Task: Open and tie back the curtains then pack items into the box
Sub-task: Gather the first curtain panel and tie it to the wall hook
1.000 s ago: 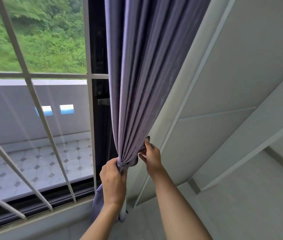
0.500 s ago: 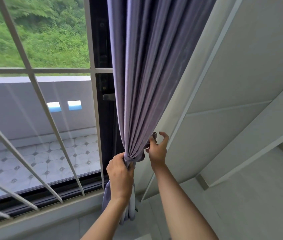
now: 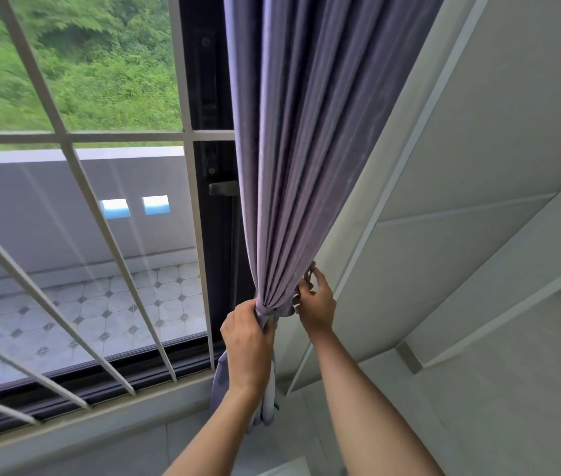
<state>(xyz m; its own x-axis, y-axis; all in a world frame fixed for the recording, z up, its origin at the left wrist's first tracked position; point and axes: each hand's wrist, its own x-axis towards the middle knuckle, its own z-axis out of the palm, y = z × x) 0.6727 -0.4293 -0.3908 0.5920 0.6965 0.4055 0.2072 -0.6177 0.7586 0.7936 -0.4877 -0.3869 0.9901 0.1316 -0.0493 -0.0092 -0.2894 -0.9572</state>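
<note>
The left hand [image 3: 249, 341] grips the gathered curtain [image 3: 306, 149] beside the window frame [image 3: 200, 269]; the right hand [image 3: 316, 302] seemingly pinches its wall-side edge.

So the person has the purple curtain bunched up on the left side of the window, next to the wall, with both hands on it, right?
Not quite: the head view shows the purple curtain bunched at the right side of the window, next to the wall. The rest holds: the left hand grips the gathered fabric and the right hand is at its edge.
</note>
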